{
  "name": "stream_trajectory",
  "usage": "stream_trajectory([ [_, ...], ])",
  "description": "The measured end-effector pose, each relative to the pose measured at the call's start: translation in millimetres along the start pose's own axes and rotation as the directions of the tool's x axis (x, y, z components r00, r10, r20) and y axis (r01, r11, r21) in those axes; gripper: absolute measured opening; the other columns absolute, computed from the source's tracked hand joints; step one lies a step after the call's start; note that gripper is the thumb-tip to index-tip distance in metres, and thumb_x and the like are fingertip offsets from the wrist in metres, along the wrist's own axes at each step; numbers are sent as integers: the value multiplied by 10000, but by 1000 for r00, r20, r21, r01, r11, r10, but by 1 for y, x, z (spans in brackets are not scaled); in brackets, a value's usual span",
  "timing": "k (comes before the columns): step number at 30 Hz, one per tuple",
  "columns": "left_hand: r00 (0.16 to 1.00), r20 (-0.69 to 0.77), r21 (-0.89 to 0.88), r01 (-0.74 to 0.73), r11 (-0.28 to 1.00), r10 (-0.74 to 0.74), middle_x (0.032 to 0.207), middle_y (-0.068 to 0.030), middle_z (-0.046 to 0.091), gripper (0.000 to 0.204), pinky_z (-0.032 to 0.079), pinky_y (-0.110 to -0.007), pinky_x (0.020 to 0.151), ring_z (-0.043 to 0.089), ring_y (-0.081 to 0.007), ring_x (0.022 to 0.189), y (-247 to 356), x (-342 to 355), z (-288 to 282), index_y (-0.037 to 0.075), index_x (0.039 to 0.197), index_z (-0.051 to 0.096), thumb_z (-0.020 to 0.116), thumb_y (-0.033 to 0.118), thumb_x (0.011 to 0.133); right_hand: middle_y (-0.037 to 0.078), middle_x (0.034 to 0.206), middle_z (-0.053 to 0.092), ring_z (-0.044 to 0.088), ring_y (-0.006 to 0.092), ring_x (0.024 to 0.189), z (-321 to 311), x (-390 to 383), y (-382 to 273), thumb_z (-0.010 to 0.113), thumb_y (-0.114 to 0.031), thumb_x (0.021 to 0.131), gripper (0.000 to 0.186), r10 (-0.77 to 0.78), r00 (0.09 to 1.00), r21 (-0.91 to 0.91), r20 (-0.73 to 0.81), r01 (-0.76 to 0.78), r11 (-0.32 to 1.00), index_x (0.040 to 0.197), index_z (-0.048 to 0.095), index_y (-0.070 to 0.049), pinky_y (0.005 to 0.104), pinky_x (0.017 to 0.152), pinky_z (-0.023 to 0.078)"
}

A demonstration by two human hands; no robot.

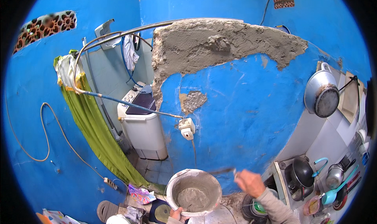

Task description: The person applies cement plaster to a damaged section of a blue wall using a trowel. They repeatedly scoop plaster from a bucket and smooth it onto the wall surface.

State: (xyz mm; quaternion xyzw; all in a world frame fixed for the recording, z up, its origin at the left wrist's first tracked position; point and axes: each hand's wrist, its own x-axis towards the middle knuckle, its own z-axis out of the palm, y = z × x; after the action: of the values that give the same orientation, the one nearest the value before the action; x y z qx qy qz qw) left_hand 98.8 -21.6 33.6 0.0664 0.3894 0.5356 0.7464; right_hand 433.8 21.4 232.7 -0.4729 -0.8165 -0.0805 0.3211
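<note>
A white bucket (170,192) stands low in the middle, its inner wall smeared with grey. Wet grey mortar (191,198) lies in its bottom. My left hand (178,215) is closed on the bucket's near rim. To the right of the bucket, my right hand (250,183) grips a trowel (222,171) by its handle. Its thin dark blade, seen nearly edge-on, points left over the bucket's far right rim. Ahead is a blue partition wall (235,106) with a broad band of rough grey plaster (188,47) along its top.
A white socket box (187,128) with a cable is on the wall. At left hang a green curtain (92,126) and a loose cable (49,137); a washing machine (145,133) stands behind. To the right are a hanging pot (324,92), a black wok (302,172) and several utensils.
</note>
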Motion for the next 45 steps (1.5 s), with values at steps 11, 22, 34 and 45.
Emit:
stream_trajectory([
  [11, 1000, -19, -3, 3, 1000, -3, 1010, -231, 547, 482, 573, -609, 677, 633, -452, 806, -31, 20, -53, 6, 1250, 325, 491, -7, 797, 192, 736, 612, 607, 381, 647, -80, 233, 59, 495, -206, 947, 205, 53, 787, -178, -615, -204, 963, 866, 517, -18, 443, 540, 482],
  [22, 972, -202, 180, 153, 972, -116, 840, -207, 589, 358, 602, -532, 570, 646, -400, 694, -15, 3, -47, -75, 1093, 436, 528, -3, 755, 242, 710, 610, 601, 428, 678, -94, 252, 74, 433, -275, 969, 338, 257, 809, -115, -528, -368, 923, 817, 541, 7, 507, 589, 460],
  [34, 971, -230, 155, 101, 983, -63, 926, -205, 583, 321, 611, -482, 569, 650, -362, 762, -4, 23, -75, -53, 1086, 455, 532, 62, 797, 220, 703, 618, 603, 407, 655, -76, 192, 39, 476, -241, 953, 274, 234, 771, -173, -592, -405, 898, 810, 537, -15, 489, 552, 457],
  [45, 985, -118, 6, 131, 991, -129, 1072, -243, 504, 424, 592, -551, 698, 614, -445, 885, -7, 51, -121, -51, 1196, 346, 500, 49, 814, 213, 670, 597, 587, 410, 651, -83, 251, 36, 473, -273, 952, 302, 235, 856, -227, -461, -369, 901, 823, 551, -12, 480, 556, 443],
])
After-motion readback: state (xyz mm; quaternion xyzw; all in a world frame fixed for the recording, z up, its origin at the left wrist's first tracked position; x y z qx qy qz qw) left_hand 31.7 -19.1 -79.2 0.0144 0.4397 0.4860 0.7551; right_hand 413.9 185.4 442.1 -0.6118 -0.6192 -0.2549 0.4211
